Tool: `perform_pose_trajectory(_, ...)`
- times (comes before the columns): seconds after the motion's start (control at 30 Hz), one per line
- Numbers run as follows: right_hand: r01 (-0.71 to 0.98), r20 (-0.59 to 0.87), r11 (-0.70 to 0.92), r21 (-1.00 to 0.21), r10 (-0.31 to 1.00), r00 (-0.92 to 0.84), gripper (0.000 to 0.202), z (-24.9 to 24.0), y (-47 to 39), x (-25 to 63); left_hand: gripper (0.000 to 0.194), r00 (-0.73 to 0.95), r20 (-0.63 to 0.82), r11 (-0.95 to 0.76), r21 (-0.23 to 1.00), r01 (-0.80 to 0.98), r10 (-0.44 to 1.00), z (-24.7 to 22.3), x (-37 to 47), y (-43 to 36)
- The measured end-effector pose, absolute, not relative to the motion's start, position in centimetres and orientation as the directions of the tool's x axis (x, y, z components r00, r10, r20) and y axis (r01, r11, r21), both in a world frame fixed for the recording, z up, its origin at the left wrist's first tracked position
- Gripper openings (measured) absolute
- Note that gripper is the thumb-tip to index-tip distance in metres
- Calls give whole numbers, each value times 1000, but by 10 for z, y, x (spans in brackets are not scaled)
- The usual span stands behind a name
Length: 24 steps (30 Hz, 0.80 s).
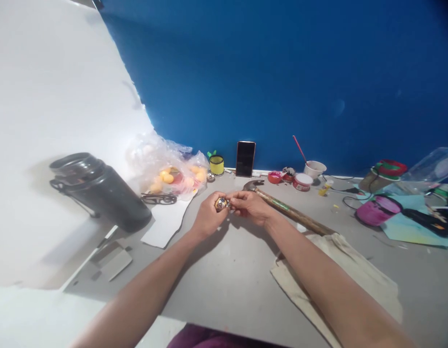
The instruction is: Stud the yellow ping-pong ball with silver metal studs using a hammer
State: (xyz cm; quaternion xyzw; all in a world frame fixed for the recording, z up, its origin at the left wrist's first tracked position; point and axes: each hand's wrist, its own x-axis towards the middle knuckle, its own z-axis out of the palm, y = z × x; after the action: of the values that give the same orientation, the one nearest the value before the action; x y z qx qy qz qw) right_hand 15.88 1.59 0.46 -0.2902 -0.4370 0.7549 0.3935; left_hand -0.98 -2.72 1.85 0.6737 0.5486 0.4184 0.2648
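My left hand (208,212) is closed around a small, shiny gold-and-silver rounded object (221,204), whose exact kind I cannot make out. From the other side, my right hand (250,207) pinches at the object's right end with thumb and fingertips. Both hands meet just above the grey table (224,285). Right behind my right hand lies a claw hammer (289,209) with a wooden handle, its metal head pointing to the back left. A cream cloth (339,263) is spread under my right forearm.
At left stand a black flask (108,193) and a plastic bag (166,164) with yellow balls, beside folded glasses (158,198) and white paper (164,224). A phone (245,158) leans upright at the back. Rightward are a white cup (314,169), small tubs (302,182) and a pink container (376,211).
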Motion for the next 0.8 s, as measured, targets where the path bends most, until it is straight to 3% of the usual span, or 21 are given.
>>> perform_pose_trajectory(0.43,-323,-152,-354,-878,845,-512,46,6,16,161,17,39,264,-244,809,535,964,15,-13,-25)
perform_pose_trajectory(0.8,-244,-140,-300,-922,847,-512,43,6,11,156,13,59,234,-219,748,626,970,17,-9,-28)
